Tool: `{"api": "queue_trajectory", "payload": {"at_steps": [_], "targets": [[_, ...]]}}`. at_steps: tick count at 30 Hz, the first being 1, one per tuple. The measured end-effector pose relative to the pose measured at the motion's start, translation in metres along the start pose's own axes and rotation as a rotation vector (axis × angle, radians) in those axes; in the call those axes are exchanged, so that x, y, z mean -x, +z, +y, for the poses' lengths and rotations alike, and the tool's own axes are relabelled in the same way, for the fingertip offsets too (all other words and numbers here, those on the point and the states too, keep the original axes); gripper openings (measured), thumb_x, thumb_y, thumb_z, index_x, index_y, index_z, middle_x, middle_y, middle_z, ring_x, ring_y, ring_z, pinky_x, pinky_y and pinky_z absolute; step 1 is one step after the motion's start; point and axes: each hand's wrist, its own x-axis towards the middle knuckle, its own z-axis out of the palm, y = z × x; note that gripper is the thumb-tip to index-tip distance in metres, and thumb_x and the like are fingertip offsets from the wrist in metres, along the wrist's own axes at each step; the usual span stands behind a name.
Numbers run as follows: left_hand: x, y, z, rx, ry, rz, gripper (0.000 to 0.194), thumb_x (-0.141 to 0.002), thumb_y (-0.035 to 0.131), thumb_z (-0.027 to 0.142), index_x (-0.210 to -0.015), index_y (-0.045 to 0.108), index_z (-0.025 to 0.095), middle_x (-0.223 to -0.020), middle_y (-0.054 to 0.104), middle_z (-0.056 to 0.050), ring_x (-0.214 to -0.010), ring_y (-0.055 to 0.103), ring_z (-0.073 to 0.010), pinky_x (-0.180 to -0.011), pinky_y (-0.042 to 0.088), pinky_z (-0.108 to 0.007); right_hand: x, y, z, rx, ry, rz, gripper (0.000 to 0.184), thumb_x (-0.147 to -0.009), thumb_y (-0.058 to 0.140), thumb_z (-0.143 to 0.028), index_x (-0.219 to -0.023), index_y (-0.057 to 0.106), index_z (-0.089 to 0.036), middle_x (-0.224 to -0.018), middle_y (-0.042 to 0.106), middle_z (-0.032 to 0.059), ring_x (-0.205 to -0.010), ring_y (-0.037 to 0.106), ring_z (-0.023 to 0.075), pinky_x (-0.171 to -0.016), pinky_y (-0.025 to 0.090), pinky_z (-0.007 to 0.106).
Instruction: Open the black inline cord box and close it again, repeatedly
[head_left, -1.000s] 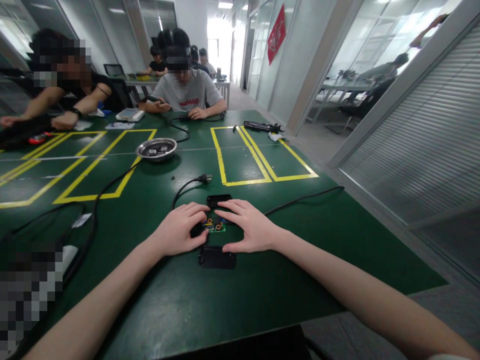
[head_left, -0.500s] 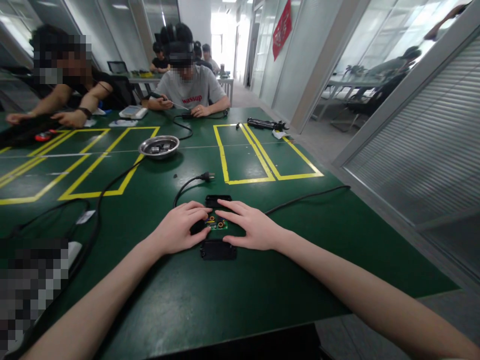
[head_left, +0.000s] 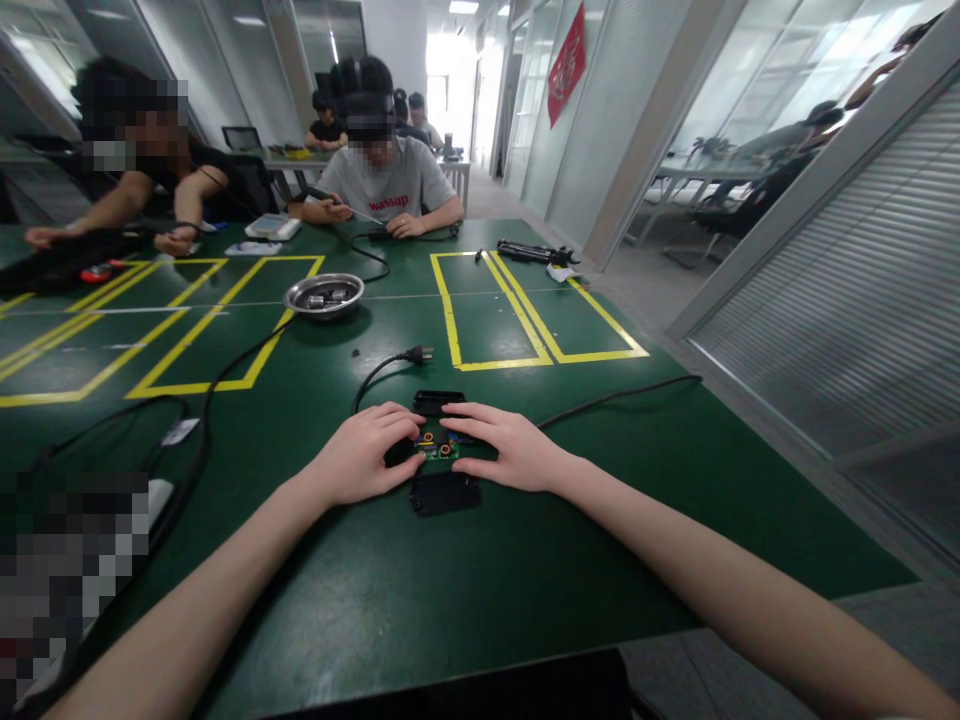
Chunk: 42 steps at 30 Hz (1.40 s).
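On the green table (head_left: 465, 590) both of my hands rest over a small green circuit board (head_left: 436, 447) with copper coils, seated in a black case half. My left hand (head_left: 360, 455) curls on its left side, fingertips on the board's edge. My right hand (head_left: 506, 448) lies flatter on its right, fingers reaching across the top. A second black case half (head_left: 444, 493) lies just in front of the hands. A black power cord with a plug (head_left: 411, 355) runs off behind the board.
A metal bowl (head_left: 324, 295) with small parts stands at mid table among yellow tape lines. Black cables (head_left: 187, 420) trail on the left. A black tool (head_left: 534, 253) lies at the far right. People work at the far side and left.
My right hand has drawn in closer over the board and its thumb has tucked under. The loose case half now sits nearer the hands. The view has shifted slightly.
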Motion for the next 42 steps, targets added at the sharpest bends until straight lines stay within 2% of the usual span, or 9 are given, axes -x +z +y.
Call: {"api": "queue_trajectory", "payload": {"at_steps": [6,12,15,19,24,28,31,36,42], "targets": [[-0.001,0.0,0.0,-0.031,-0.014,-0.003,0.011,-0.094,0.061,0.031,-0.092,0.061,0.02,-0.102,0.074,-0.009,-0.096,0.069,-0.0243,-0.081,0.056,-0.035,0.002,0.0,0.0,-0.008,-0.032,-0.014,0.07,-0.092,0.074,-0.049,-0.151,0.052,-0.02,-0.158,0.05,0.0181,-0.147,0.048,0.0306,-0.12,0.044,0.052],[0.001,0.001,0.0,-0.043,-0.048,0.002,0.015,-0.096,0.058,0.034,-0.092,0.061,0.02,-0.091,0.07,-0.005,-0.075,0.065,-0.0179,-0.066,0.048,-0.027,0.0,-0.003,-0.002,0.043,-0.038,0.019,0.057,-0.098,0.066,-0.043,-0.149,0.053,-0.021,-0.155,0.053,0.0167,-0.145,0.049,0.0296,-0.117,0.046,0.053],[0.002,0.001,-0.004,-0.038,-0.083,-0.001,0.019,-0.097,0.058,0.038,-0.094,0.062,0.02,-0.089,0.071,-0.003,-0.072,0.066,-0.0169,-0.063,0.046,-0.026,-0.001,-0.01,0.001,0.105,0.0,0.09,0.04,-0.1,0.062,-0.037,-0.136,0.063,-0.018,-0.137,0.064,0.0165,-0.127,0.06,0.0298,-0.106,0.054,0.052],[0.002,-0.002,-0.008,-0.036,-0.145,-0.024,0.027,-0.096,0.06,0.045,-0.087,0.063,0.02,-0.078,0.07,0.0,-0.064,0.065,-0.0154,-0.058,0.042,-0.025,0.0,-0.016,0.011,0.114,0.023,0.056,0.016,-0.099,0.061,-0.029,-0.105,0.073,-0.02,-0.108,0.071,0.0113,-0.1,0.066,0.0254,-0.088,0.059,0.043],[0.002,-0.016,0.002,-0.041,-0.107,0.062,0.03,-0.101,0.047,0.035,-0.08,0.062,0.02,-0.067,0.064,0.001,-0.055,0.058,-0.0129,-0.055,0.037,-0.025,0.003,-0.019,0.008,0.121,-0.013,0.156,0.02,-0.104,0.052,-0.025,-0.104,0.07,-0.019,-0.094,0.075,0.0082,-0.085,0.069,0.0209,-0.077,0.056,0.034],[0.004,-0.023,0.016,-0.119,-0.016,0.187,0.045,-0.104,0.036,0.025,-0.061,0.047,0.02,-0.052,0.05,0.001,-0.046,0.045,-0.0127,-0.052,0.029,-0.03,0.009,-0.024,-0.005,0.156,-0.142,0.256,0.018,-0.102,0.051,-0.023,-0.101,0.068,-0.018,-0.078,0.072,0.0041,-0.063,0.065,0.015,-0.057,0.046,0.027],[0.005,-0.018,0.021,-0.073,0.039,0.096,0.047,-0.104,0.037,0.025,-0.058,0.047,0.02,-0.048,0.049,0.001,-0.044,0.044,-0.0123,-0.051,0.028,-0.03,0.012,-0.025,-0.01,0.151,-0.195,0.218,0.016,-0.099,0.053,-0.023,-0.094,0.067,-0.019,-0.071,0.069,0.0016,-0.058,0.062,0.0132,-0.053,0.041,0.026],[0.003,-0.006,0.018,-0.067,-0.035,-0.027,0.047,-0.103,0.041,0.03,-0.06,0.055,0.019,-0.048,0.054,0.001,-0.045,0.049,-0.0123,-0.051,0.029,-0.027,0.01,-0.022,-0.01,0.071,-0.145,0.105,0.016,-0.099,0.057,-0.026,-0.087,0.066,-0.02,-0.069,0.068,-0.0001,-0.055,0.06,0.0112,-0.052,0.039,0.024],[0.003,-0.007,0.019,-0.034,-0.063,-0.099,0.049,-0.104,0.04,0.031,-0.059,0.055,0.019,-0.048,0.053,0.0,-0.045,0.05,-0.0124,-0.051,0.028,-0.027,0.01,-0.023,-0.01,0.026,-0.103,0.039,0.019,-0.099,0.058,-0.029,-0.085,0.067,-0.02,-0.069,0.068,-0.0003,-0.055,0.06,0.0109,-0.054,0.04,0.023]]}}
